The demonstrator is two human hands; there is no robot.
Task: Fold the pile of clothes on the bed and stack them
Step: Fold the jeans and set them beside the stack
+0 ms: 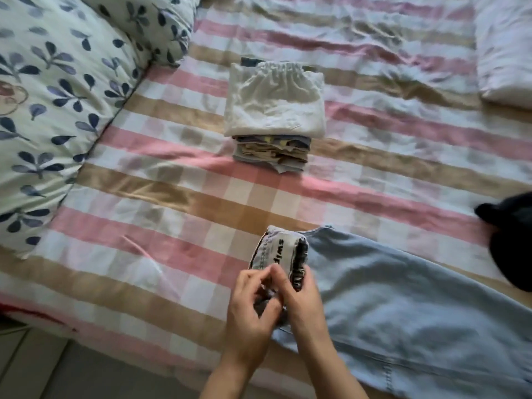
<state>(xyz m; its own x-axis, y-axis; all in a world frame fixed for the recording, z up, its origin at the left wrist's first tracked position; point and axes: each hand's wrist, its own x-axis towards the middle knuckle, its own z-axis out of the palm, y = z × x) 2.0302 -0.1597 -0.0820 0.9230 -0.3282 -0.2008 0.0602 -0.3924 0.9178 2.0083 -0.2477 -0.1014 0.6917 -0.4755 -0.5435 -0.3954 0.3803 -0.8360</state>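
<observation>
Grey-white garment [277, 253] near the front edge of the bed [172, 214], left hand [250, 308] and right hand [300, 298] close together pinching its near end; we judge it light, soft, floppy, best held by the elastic band [302, 259].

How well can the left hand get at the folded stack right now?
Probably not at once: the left hand and the right hand both grip a small rolled garment. Nothing lies on the checked sheet between it and the stack, so the way looks free once it lets go.
</observation>
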